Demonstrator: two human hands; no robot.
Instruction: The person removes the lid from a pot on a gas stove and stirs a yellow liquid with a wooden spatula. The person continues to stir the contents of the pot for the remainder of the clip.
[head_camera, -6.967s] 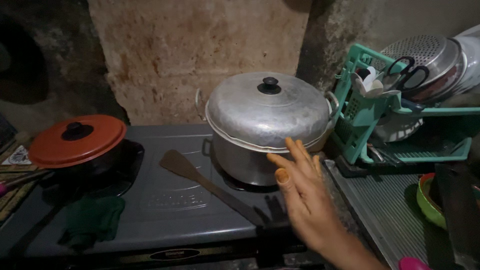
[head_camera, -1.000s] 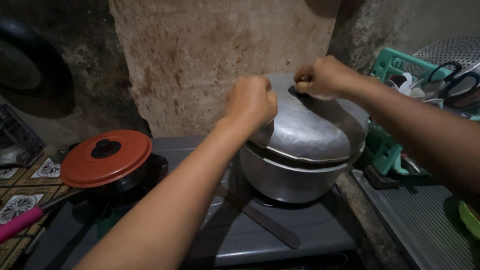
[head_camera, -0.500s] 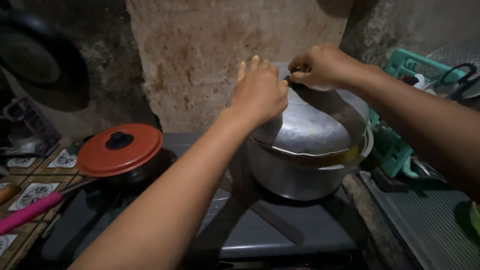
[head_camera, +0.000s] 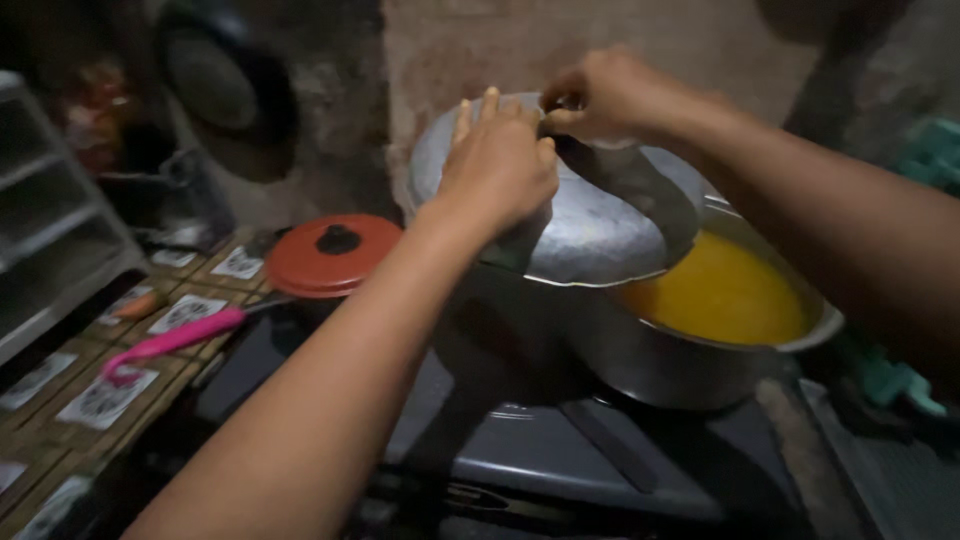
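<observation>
A big aluminium pot (head_camera: 680, 365) stands on the right burner of the stove (head_camera: 540, 455), holding yellow-orange liquid (head_camera: 720, 295). Its round metal lid (head_camera: 600, 225) is tilted and lifted off to the left, so the liquid shows. My right hand (head_camera: 605, 95) is shut on the lid's knob at the top. My left hand (head_camera: 500, 165) presses flat against the lid's left rim, fingers spread over it.
A smaller pot with an orange-red lid (head_camera: 335, 255) sits on the left burner. A pink handle (head_camera: 175, 340) lies on the patterned counter at the left. A dark pan (head_camera: 225, 85) hangs on the wall. A flat spatula (head_camera: 620, 455) lies on the stove front.
The lid has been raised and swung left off the pot, uncovering the yellow liquid. Both hands stayed on the lid; the view shifted right and closer.
</observation>
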